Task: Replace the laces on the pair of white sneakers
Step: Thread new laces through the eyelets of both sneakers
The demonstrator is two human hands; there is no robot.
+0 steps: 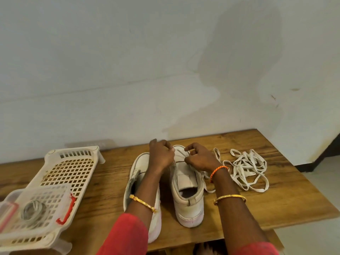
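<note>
Both your hands are up at the toe end of the right sneaker (187, 188), which stands on the table (276, 190) heel toward you, toe pointing away at the wall, so its long axis runs straight out from your body. Your left hand (161, 155) crosses over the left sneaker (141, 166) and sits on the near-left side of the eyelet row, fingers curled in, seemingly pinching something at the shoe's edge, though what exactly is between the fingertips is too small to tell. Your right hand (199, 159) is on the other side of the tongue, thumb and forefinger curled toward each other in a pinch, and a flat lace (207, 188) trails from under that wrist down the shoe's right flank onto the wood. So the working point lies between your two hands, just ahead of the fingertips, and the right hand looks to be the one carrying the lace. Judging from that, the next pull wants to go across the shoe, right to left, square to its long axis. The loose laces (248, 170) lie in a tangle near your right wrist, well apart from the left hand, so the right is the one to reach for them. The left sneaker shows no lace that I can make out. The baskets (70, 173) sit off to your left, out of play.
</note>
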